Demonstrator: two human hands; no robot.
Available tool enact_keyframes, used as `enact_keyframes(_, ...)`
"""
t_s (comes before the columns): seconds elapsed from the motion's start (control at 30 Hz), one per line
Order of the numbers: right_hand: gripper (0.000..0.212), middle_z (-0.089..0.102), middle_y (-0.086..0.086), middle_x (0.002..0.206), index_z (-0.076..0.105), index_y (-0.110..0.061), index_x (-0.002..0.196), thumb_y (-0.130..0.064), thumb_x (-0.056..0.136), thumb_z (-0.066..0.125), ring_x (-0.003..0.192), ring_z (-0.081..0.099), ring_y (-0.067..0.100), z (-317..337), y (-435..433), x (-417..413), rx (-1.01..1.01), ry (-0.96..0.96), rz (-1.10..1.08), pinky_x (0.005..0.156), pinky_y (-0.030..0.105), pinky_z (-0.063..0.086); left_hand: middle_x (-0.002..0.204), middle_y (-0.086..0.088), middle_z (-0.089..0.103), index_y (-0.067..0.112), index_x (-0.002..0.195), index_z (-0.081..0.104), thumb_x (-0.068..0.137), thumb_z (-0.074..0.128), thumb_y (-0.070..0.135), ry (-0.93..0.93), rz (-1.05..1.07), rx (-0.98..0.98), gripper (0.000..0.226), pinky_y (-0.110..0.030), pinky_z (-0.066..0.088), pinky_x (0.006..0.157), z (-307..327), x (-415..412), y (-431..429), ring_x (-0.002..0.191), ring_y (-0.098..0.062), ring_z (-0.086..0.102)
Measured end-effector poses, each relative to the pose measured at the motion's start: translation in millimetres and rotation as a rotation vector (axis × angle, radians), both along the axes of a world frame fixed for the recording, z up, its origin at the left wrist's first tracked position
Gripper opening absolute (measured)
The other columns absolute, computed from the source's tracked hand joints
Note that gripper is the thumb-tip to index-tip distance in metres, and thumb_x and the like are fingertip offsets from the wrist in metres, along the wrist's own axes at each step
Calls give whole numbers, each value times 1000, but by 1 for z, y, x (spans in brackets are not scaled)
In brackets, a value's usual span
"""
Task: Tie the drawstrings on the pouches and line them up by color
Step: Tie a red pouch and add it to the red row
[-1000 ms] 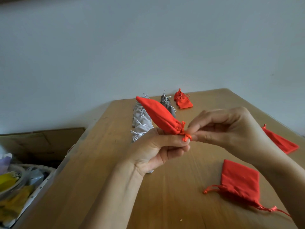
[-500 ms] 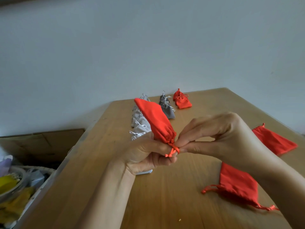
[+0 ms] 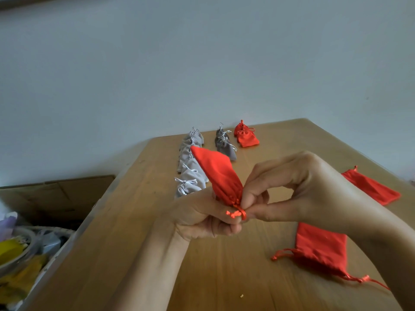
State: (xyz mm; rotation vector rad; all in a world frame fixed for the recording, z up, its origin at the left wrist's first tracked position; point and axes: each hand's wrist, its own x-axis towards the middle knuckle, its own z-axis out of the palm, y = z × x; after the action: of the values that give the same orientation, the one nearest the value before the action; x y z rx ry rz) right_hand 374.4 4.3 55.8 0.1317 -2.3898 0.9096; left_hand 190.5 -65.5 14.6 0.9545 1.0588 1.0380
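— How do the fingers lie?
— The left hand [image 3: 202, 218] has its fingers [image 3: 224, 228] curled round the gathered neck of a red soft-fabric drawstring pouch [image 3: 217, 171]. It is held above the wooden tabletop [image 3: 139, 221], its flat body slanting up toward eleven o'clock. The right hand [image 3: 310, 189] pinches the glossy red cord [image 3: 235, 213] at that neck, thumb and forefinger closed on it.
— And the other pouches?
— At twelve o'clock from the hands lie three rows: pale grey pouches [image 3: 190, 173] with white bows, dark grey pouches [image 3: 224, 144] and tied red pouches [image 3: 247, 138]. A flat red pouch [image 3: 318, 248] lies at four o'clock with its cords loose, and another red pouch [image 3: 370, 187] at two o'clock.
— Anything hard to read?
— The knot is half hidden by the fingertips, so whether it is finished cannot be told. The right forearm covers part of the flat red pouch. A brown cardboard box [image 3: 56, 194] sits at nine o'clock, off the tabletop, cut by the frame edge.
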Motion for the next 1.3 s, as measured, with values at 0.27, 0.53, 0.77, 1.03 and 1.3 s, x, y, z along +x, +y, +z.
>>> enact_keyframes(0.27, 5, 66, 2, 70, 62, -5, 80, -7, 79, 67, 65, 60, 17, -18, 11, -10, -366, 73, 47, 63, 25, 48, 56, 2, 66, 7, 57, 74, 20, 100, 16, -307, 25, 2, 46, -13, 51, 46, 6, 16, -2, 48, -6, 64)
enact_keyframes(0.53, 6, 58, -9, 61, 55, -4, 79, -6, 84, 55, 59, 52, 3, -27, 24, -23, -586, 219, -16, 60, 16, 44, 70, -10, 65, -5, 79, 71, 33, 92, -12, -781, 141, -18, 51, -21, 55, 49, 7, 33, 7, 55, -14, 66)
enact_keyframes(0.77, 3, 55, -6, 64, 55, -8, 78, -10, 81, 56, 60, 47, 6, -37, 27, -29, -419, 224, -274, 58, 21, 41, 82, -13, 68, -7, 81, 72, 58, 78, -2, -807, 397, 46, 23, -18, 55, 51, 10, 46, 9, 61, -14, 67)
enact_keyframes(1.03, 14, 58, -6, 75, 58, -17, 76, -31, 77, 56, 71, 56, 15, -39, 26, -30, 66, 237, -576, 60, 24, 46, 67, -2, 68, 7, 80, 64, 87, 59, -5, -86, 808, 387, 15, -19, 53, 59, -2, 51, 14, 61, -8, 65)
enact_keyframes(1.3, 7, 62, -5, 75, 57, -14, 75, -17, 77, 63, 75, 59, 12, -35, 28, -28, -9, 234, -519, 67, 23, 49, 70, 3, 70, 15, 76, 73, 75, 67, 7, 52, 655, 489, 10, -18, 52, 65, 4, 39, 10, 65, -5, 64)
